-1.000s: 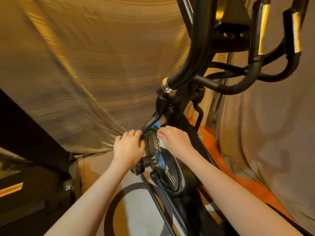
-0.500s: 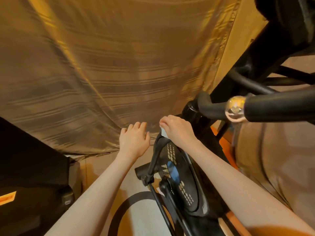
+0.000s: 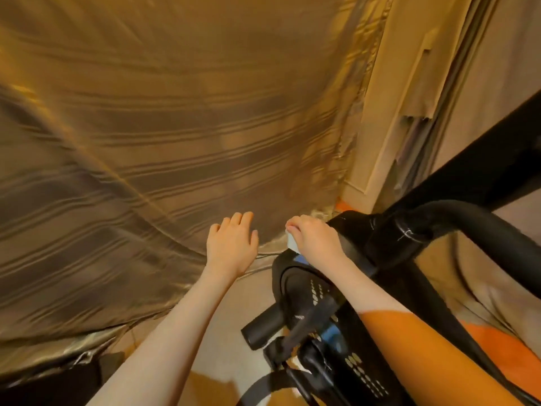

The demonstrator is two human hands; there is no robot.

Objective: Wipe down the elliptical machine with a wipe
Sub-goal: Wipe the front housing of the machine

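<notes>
The black elliptical machine (image 3: 307,291) fills the lower right, its round flywheel housing marked with blue and pale dotted decals. My right hand (image 3: 314,238) grips a small white wipe (image 3: 292,243) and presses it on the top front of the housing; only a corner of the wipe shows under my fingers. My left hand (image 3: 231,244) hovers to the left of the machine, fingers straight and together, holding nothing. A black handlebar arm (image 3: 468,221) crosses the right side above my right forearm.
A gold striped curtain (image 3: 175,142) hangs close ahead and to the left. A black pedal crank (image 3: 263,326) sticks out low on the machine. The floor mat (image 3: 222,385) below shows pale, orange and a dark ring. A beige wall corner (image 3: 389,112) stands at upper right.
My right hand has slid the wipe from the housing's side face up to its top front. My left hand let go of the crank arm and lifted free. The view swung left and down.
</notes>
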